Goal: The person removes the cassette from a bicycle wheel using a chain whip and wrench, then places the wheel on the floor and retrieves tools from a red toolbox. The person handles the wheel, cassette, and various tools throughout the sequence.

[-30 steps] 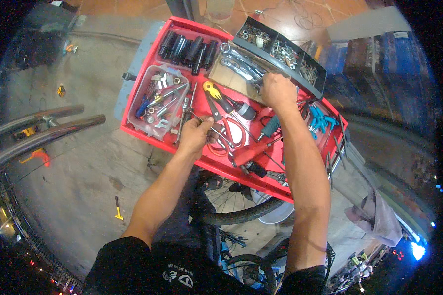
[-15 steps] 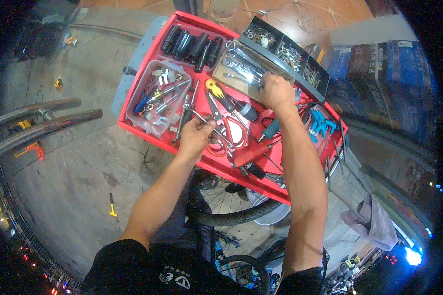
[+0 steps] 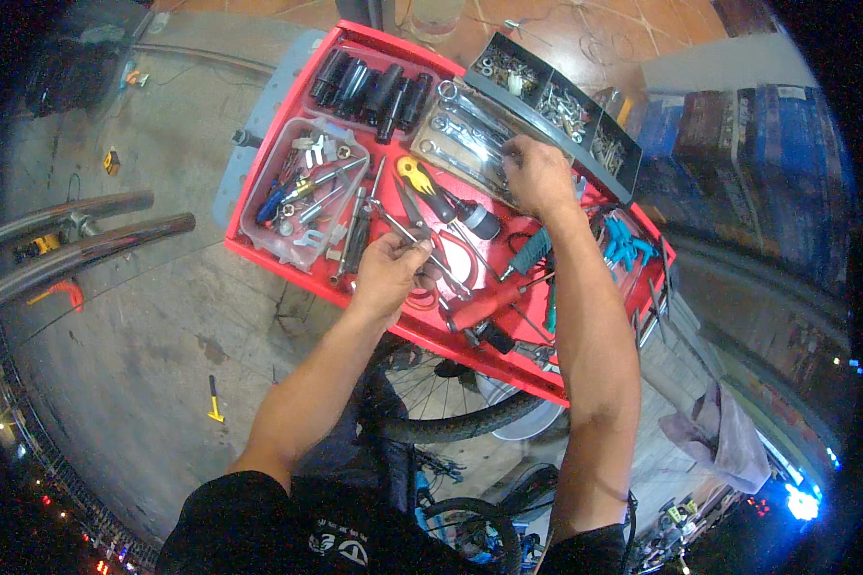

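Observation:
My left hand (image 3: 385,276) is closed around the middle of a slim shiny wrench (image 3: 394,222), held aslant over the red tool tray (image 3: 302,271). At the right end of a shallow cardboard box (image 3: 415,150), my right hand (image 3: 544,180) has its fingers curled down onto a wrench (image 3: 451,156), though the fingertips are partly hidden. Larger chrome wrenches (image 3: 462,103) lie side by side in that box. Below it are a yellow-and-black handled tool (image 3: 416,175), red-handled scissors (image 3: 458,251) and a teal-handled tool (image 3: 530,252).
Black sockets (image 3: 384,91) fill one clear bin; a second clear bin (image 3: 309,247) holds small parts. Beyond is a black organizer (image 3: 599,165) with screws. A bicycle wheel (image 3: 451,428) stands under the tray. Metal tubes (image 3: 115,240) jut in at left; stacked boxes (image 3: 729,144) stand at right.
The lower wrench in the cardboard box now shows farther left, and my right hand has shifted slightly left. My left hand has moved a little right and down with its wrench.

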{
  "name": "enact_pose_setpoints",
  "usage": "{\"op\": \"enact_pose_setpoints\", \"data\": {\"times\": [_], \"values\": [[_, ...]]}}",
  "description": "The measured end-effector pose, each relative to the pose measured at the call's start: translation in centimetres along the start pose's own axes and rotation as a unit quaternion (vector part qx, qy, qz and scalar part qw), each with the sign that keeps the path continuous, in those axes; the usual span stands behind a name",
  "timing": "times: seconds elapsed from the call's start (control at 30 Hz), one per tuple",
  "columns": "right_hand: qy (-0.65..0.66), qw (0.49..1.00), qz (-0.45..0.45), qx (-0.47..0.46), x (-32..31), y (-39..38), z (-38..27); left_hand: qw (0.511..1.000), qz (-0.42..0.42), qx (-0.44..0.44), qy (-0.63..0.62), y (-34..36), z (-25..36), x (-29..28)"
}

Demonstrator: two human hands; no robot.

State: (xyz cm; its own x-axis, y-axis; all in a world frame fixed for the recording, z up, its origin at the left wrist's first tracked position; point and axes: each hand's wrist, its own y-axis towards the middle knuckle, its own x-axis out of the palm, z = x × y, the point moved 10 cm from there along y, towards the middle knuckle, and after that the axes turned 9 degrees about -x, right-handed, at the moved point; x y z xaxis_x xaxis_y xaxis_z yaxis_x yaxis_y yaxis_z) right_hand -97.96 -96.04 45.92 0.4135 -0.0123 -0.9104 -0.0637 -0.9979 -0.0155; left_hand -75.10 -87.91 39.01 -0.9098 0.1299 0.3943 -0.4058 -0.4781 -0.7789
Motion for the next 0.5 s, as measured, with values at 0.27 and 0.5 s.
{"op": "enact_pose_setpoints", "data": {"times": [0.27, 0.5], "values": [[-0.069, 0.987, -0.1, 0.102, 0.4, 0.4, -0.4, 0.999, -0.025, -0.005, -0.024, -0.3, 1.2, 2.5], [-0.095, 0.98, -0.159, 0.077, 1.9, -0.1, -0.7, 0.999, -0.028, -0.012, -0.027, 0.1, 0.2, 1.8]]}}
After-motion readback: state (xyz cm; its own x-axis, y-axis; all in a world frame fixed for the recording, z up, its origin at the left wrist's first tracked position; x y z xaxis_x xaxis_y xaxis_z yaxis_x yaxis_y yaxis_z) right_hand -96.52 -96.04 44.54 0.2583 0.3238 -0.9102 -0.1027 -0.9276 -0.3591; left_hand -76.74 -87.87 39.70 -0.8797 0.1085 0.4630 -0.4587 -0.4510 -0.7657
